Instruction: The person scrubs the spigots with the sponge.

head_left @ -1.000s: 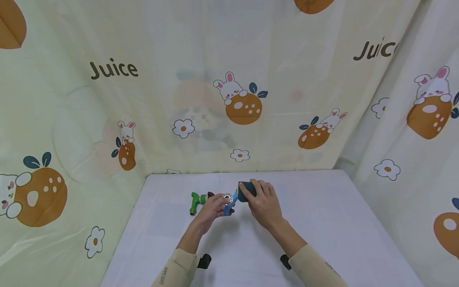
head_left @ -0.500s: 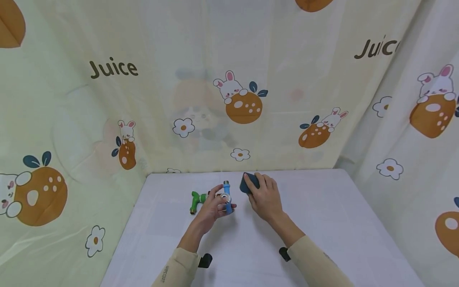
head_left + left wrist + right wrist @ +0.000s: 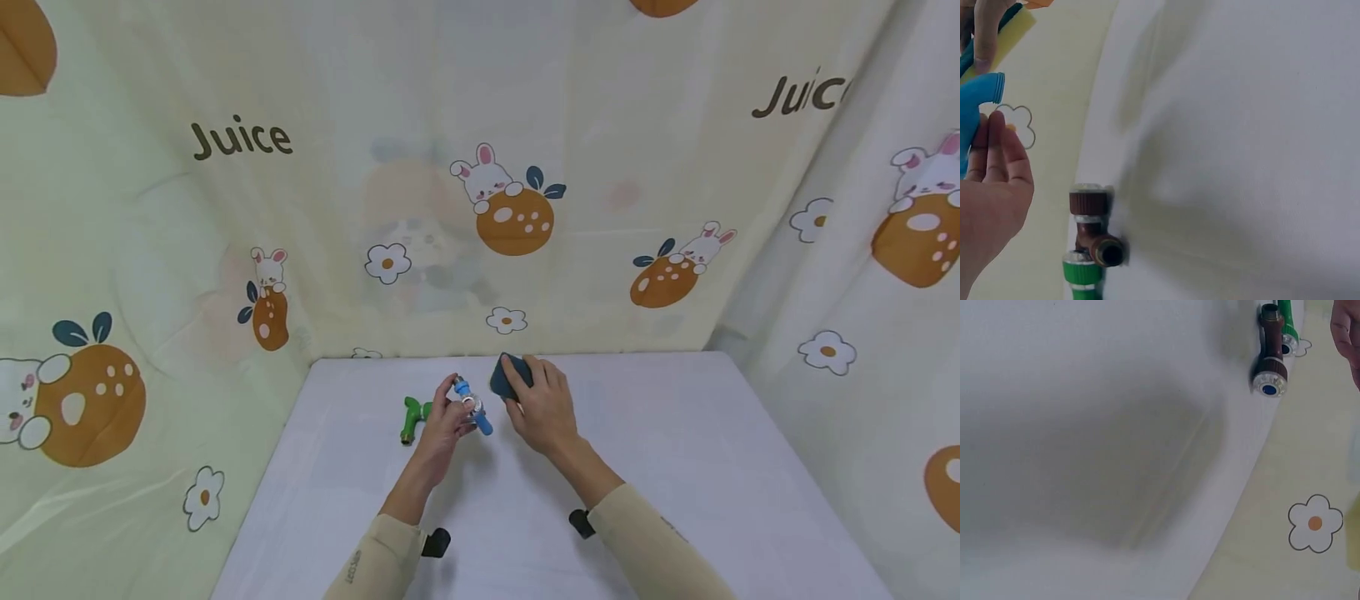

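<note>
My left hand (image 3: 441, 432) grips a blue faucet (image 3: 984, 89) with a clear, silvery knob, raised over the table. Tilted, its threaded end points up and left in the head view while the spout end points down and right. My right hand (image 3: 547, 408) pinches a sponge (image 3: 507, 380), dark green on one face and yellow on the other, just right of the faucet's upper end and apart from it. Most of the right hand lies outside the right wrist view, where a yellow edge of the sponge shows at the far right.
Left of my left hand lies a green faucet (image 3: 409, 419) on the white table (image 3: 675, 467). A dark brown faucet (image 3: 1088, 206) lies beside it, hidden behind my hand in the head view. A printed curtain (image 3: 420, 333) hangs along the table's back edge.
The sponge has come off the blue faucet's upper end, then shifted back toward it. My left hand has turned the faucet, its top now leaning left. The green faucet stays where it lay.
</note>
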The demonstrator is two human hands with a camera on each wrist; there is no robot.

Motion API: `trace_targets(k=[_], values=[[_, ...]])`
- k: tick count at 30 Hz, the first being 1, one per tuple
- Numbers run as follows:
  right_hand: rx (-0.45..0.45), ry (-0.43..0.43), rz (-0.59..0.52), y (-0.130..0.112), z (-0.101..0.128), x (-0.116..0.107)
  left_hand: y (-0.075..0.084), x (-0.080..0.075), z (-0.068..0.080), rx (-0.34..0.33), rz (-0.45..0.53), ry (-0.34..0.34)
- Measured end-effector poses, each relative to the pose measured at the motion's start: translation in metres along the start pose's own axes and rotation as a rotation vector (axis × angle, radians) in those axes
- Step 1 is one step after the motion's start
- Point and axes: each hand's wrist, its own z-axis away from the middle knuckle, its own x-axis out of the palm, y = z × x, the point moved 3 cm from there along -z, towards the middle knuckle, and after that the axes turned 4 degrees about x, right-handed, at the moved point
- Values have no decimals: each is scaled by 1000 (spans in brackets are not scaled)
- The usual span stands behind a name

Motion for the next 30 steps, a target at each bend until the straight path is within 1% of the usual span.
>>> trace_targets(k=[2, 5, 7, 10, 12, 16, 18, 20, 25, 30], values=[[16, -2, -12, -2, 0, 1, 0, -3, -3, 27, 1, 37], [39, -10, -52, -6, 0, 3, -2, -10, -8, 51, 57, 69], [46, -18, -101, -10, 2, 4, -3, -15, -10, 53, 106, 91], [24, -33, -193, -17, 6, 4, -5, -24, -12, 46, 135, 100], [-13, -46, -268, -22, 9, 5, -5, -28, -13, 46, 137, 87], [-97, -62, -394, -30, 13, 5, -5, -32, -13, 59, 165, 2], [-119, -64, -419, -32, 14, 6, -5, -32, -13, 61, 206, -41], [-121, -67, -425, -33, 14, 6, -4, -31, -12, 59, 245, -70], [-114, -80, -428, -35, 16, 8, -4, -28, -8, 36, 288, -72], [-114, -46, -420, -35, 16, 12, -3, -26, -9, 32, 289, -44]])
